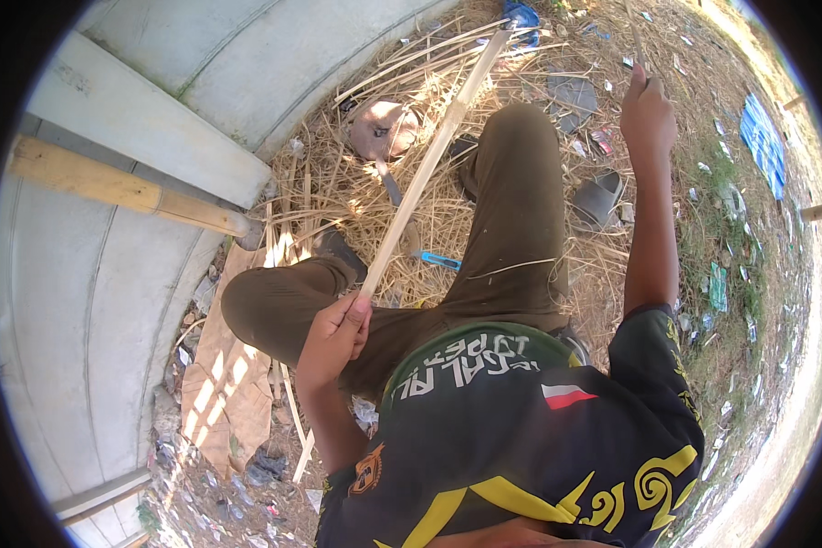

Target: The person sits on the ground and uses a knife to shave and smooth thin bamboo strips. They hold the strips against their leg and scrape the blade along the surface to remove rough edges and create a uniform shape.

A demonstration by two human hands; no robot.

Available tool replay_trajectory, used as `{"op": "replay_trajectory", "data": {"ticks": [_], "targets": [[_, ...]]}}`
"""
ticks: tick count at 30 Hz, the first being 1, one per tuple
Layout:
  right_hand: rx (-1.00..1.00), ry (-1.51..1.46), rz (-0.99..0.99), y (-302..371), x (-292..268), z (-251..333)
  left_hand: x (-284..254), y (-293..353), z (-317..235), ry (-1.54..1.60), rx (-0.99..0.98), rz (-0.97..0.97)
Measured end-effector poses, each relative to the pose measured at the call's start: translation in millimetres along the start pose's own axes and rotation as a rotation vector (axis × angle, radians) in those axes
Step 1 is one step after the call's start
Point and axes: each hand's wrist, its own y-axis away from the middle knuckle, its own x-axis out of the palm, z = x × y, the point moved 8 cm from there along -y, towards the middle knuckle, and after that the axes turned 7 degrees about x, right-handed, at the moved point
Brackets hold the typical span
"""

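One long pale strip [438,153] in head view, slanting over straw-littered ground [443,217], near end pinched in left hand [336,336], fingers closed; right hand [648,119] raised well apart, fingers curled round a thin item [636,38], can't tell what; blue cutter [440,261] lies between the legs [519,201].

Left grip [334,340] on strip [437,152], right grip [648,110] on slim object [635,35]

Wore dark short-sleeved shirt [502,438] with green hem [486,334], yellow motifs [519,501], red-and-white patch [566,396]; below, wore olive-brown trousers [513,210].
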Motion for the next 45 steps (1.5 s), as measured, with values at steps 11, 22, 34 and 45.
{"op": "replay_trajectory", "data": {"ticks": [11, 22, 34, 45], "targets": [[-0.692, -0.167, 0.468, 109.0, 98.0, 91.8, -31.9, -14.9, 14.4, 0.168, -0.010, -0.180], [-0.757, 0.089, 1.311, 323.5, 335.6, 160.0, -45.0, -19.7, 19.5, 0.425, 0.172, -0.109], [-0.553, 0.673, 1.571, 367.8, 467.9, -0.7, -45.8, -20.0, 30.0, 0.586, 0.091, 0.075], [-1.051, 0.594, 1.440, 431.8, 471.6, 2.4, -41.2, -23.9, 28.3, 0.486, 0.053, -0.001]]}}
